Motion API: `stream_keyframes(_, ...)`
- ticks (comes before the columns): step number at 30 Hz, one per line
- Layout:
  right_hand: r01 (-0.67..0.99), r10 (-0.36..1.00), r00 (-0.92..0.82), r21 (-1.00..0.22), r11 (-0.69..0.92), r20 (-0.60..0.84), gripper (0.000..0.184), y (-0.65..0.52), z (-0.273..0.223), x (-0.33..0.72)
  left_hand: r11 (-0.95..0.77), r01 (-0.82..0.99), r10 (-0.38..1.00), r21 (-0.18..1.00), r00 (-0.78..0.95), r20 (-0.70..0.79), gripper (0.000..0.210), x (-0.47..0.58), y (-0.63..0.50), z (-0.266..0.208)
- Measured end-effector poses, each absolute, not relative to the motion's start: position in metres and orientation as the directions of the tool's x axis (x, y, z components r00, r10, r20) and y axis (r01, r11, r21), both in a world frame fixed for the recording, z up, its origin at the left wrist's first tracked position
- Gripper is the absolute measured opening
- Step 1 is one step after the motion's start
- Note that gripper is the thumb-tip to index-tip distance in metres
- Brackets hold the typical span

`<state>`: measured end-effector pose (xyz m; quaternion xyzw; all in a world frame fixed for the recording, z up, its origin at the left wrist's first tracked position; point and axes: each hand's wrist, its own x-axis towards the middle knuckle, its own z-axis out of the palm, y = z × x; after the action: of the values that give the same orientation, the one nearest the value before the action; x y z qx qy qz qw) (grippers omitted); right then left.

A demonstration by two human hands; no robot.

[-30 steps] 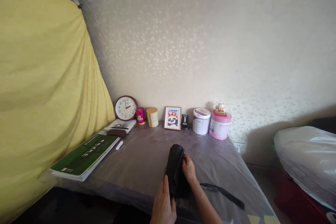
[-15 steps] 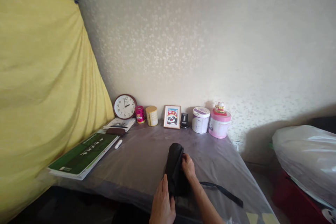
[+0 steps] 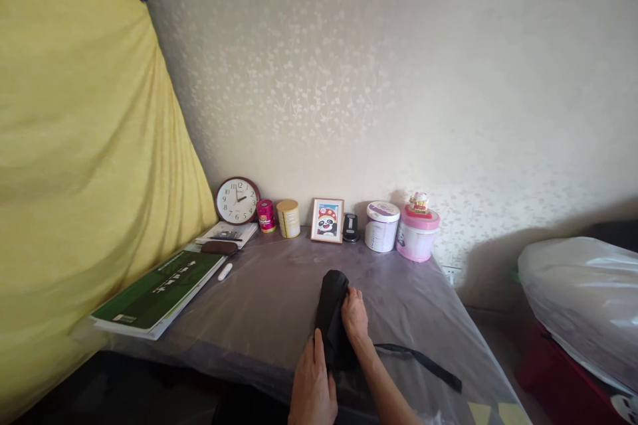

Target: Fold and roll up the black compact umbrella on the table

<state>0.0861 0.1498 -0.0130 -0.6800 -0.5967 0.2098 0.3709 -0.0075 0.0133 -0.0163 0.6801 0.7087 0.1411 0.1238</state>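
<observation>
A black folded umbrella point(image 3: 331, 315) lies on the table in front of me, its far end pointing at the wall. My left hand point(image 3: 314, 378) holds its near end from the left, thumb and fingers around the fabric. On the other side my right hand point(image 3: 355, 315) is closed on the dark cloth near the middle, with the fingertips partly hidden. To the right of my right wrist, a long black strap-like strip point(image 3: 423, 362) lies on the table.
A plastic-covered table point(image 3: 269, 305) stretches to the wall. Along its back stand a clock point(image 3: 238, 201), cans point(image 3: 288, 220), a picture frame point(image 3: 327, 220) and tubs point(image 3: 382, 228). Green book point(image 3: 154, 292) at left; a plastic-covered red box point(image 3: 563, 365) at right.
My right hand has shifted slightly, its fingers now laid more over the umbrella's right side. My left hand has moved a little to the right. The umbrella stays in nearly the same place.
</observation>
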Motion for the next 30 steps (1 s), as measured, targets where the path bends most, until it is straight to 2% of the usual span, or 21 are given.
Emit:
stream_keyframes(5, 0.652, 0.949, 0.242, -0.758, -0.004, 0.203, 0.034, 0.155, -0.014, 0.083, 0.044, 0.947, 0.996, 0.317, -0.065, 0.056, 0.067, 0.005, 0.014, -0.019)
stream_keyframes(11, 0.639, 0.943, 0.261, -0.769, -0.008, 0.207, 0.035, 0.158, -0.018, 0.069, 0.092, 0.97, 0.995, 0.227, -0.097, 0.012, 0.066, 0.018, 0.014, -0.009)
stream_keyframes(18, 0.679, 0.956, 0.244, -0.733, -0.048, 0.163, 0.063, 0.157, -0.02, 0.056, 0.043, 0.982, 0.995, 0.182, -0.059, 0.084, 0.064, 0.016, 0.016, -0.033)
stream_keyframes(21, 0.696, 0.961, 0.236, -0.716, -0.062, 0.147, 0.064, 0.157, -0.02, 0.056, 0.034, 0.971, 0.993, 0.236, -0.06, 0.105, 0.065, 0.013, 0.017, -0.041)
stream_keyframes(24, 0.704, 0.967, 0.222, -0.707, -0.07, 0.125, 0.064, 0.156, -0.017, 0.057, 0.03, 0.939, 0.998, 0.343, -0.046, 0.038, 0.07, 0.007, 0.017, -0.038)
stream_keyframes(27, 0.714, 0.971, 0.217, -0.694, -0.085, 0.104, 0.065, 0.155, -0.014, 0.056, -0.031, 0.87, 0.999, 0.492, 0.043, -0.014, 0.076, -0.007, 0.014, -0.034)
stream_keyframes(30, 0.728, 0.971, 0.218, -0.679, -0.097, 0.096, 0.065, 0.154, -0.012, 0.055, -0.097, 0.738, 0.994, 0.668, 0.099, 0.035, 0.07, -0.024, 0.006, -0.038)
